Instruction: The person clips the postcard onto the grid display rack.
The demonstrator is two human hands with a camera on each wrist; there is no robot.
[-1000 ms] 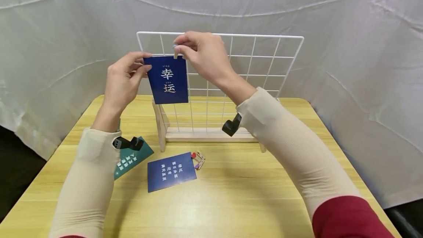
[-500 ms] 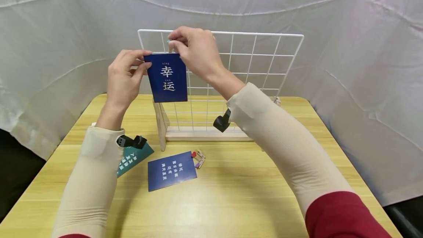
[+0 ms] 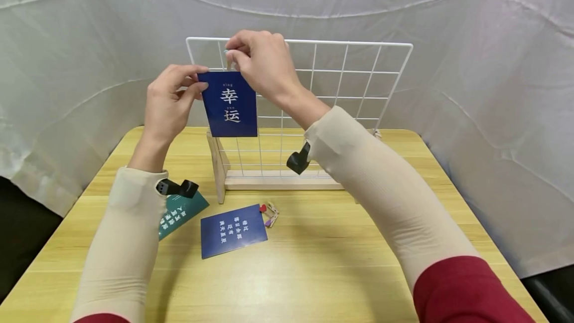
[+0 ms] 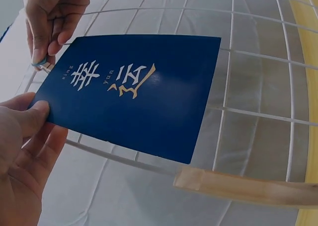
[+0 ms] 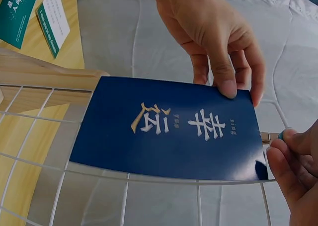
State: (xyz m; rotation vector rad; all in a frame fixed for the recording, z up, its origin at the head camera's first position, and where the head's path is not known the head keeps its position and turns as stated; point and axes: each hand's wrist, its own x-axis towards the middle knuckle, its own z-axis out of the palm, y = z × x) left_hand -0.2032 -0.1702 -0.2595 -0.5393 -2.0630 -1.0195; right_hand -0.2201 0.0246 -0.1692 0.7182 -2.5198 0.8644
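A dark blue card [image 3: 229,108] with white and gold characters is held upright against the left part of a white wire grid [image 3: 341,42]. My left hand [image 3: 167,101] pinches its upper left corner between thumb and fingers. Above the card's top edge, my right hand [image 3: 266,66] pinches a small wooden clothespin [image 5: 268,138] with a light blue tip. In the right wrist view the clothespin's end sits right at the card's top edge. The right fingers partly hide the clothespin in the head view.
The grid stands in a wooden base [image 3: 278,182] on the wooden table [image 3: 314,273]. In front lie another blue card [image 3: 233,233], a green card [image 3: 186,211] partly under my left arm, and several clothespins [image 3: 271,214], with red and purple tips showing. A pale cloth hangs behind.
My right hand has moved left and slightly up with the clothespin, from over the card's front near its right corner to its top edge nearer the middle. The left hand keeps its pinch.
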